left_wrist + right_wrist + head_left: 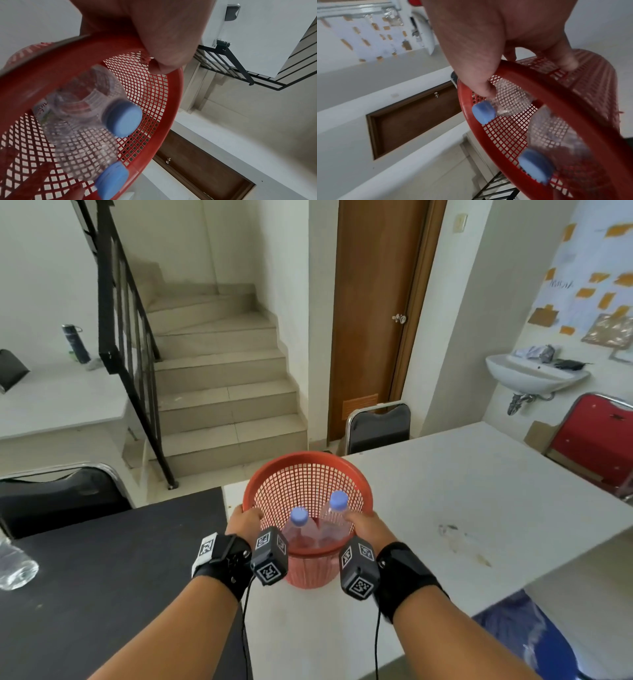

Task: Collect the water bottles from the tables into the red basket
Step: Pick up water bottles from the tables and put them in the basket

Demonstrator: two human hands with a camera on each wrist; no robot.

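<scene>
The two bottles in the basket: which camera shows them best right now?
The head view: both water bottles stand leaning inside the red basket, blue caps up, between the left hand and right hand gripping the rim. The left wrist view shows them close but blurred; the right wrist view shows mostly caps behind rim and mesh.

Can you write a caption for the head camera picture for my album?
Both hands grip the red basket holding two water bottles.
</scene>
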